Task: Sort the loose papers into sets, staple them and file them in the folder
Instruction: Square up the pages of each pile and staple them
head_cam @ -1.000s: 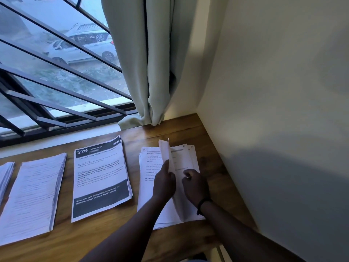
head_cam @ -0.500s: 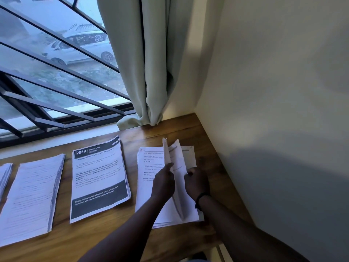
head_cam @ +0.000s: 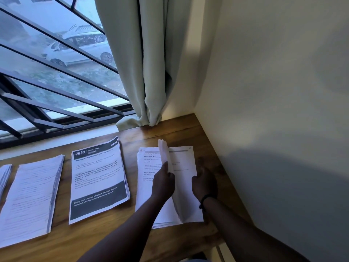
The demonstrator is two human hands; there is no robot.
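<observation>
4 paper stacks lie in a row on the desk (head_cam: 113,241). At the right stack (head_cam: 149,186), beside the wall, the left hand (head_cam: 164,183) pinches a lifted sheet (head_cam: 166,156) upright, while the right hand (head_cam: 204,184), fingers curled, rests on the page (head_cam: 184,167) underneath.

4 white paper stacks (head_cam: 98,178) in a row on wooden desk, rightmost stack's top sheet (head_cam: 167,157) lifted upright
</observation>
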